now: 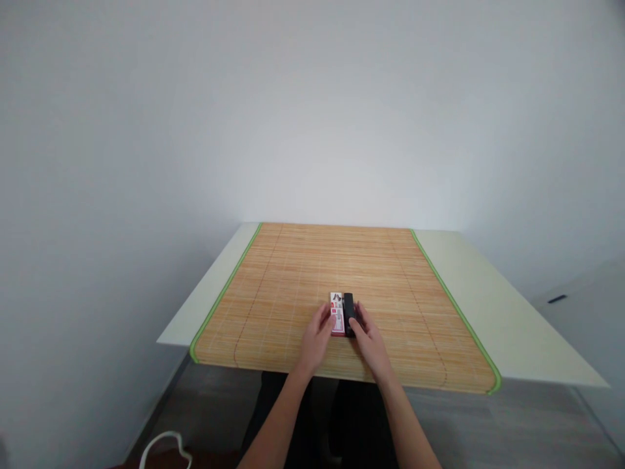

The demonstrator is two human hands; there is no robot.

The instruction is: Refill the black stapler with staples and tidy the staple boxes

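Observation:
A black stapler (348,309) and a slim white and red-pink box (336,306), printed with a small picture of a stapler, lie side by side on the bamboo mat, long sides nearly touching. My left hand (315,339) is at the box's left edge, with its thumb on the near part of the box and the fingers curved along the side. My right hand (371,342) grips the stapler from the right, thumb on its near end and fingers behind its right side, partly hidden.
The bamboo mat (336,260) with green edging covers the middle of a white table (469,273) and hangs over its front edge. White walls (351,130) rise behind and on both sides. A white cable (163,435) curves low at the left. My legs are under the table.

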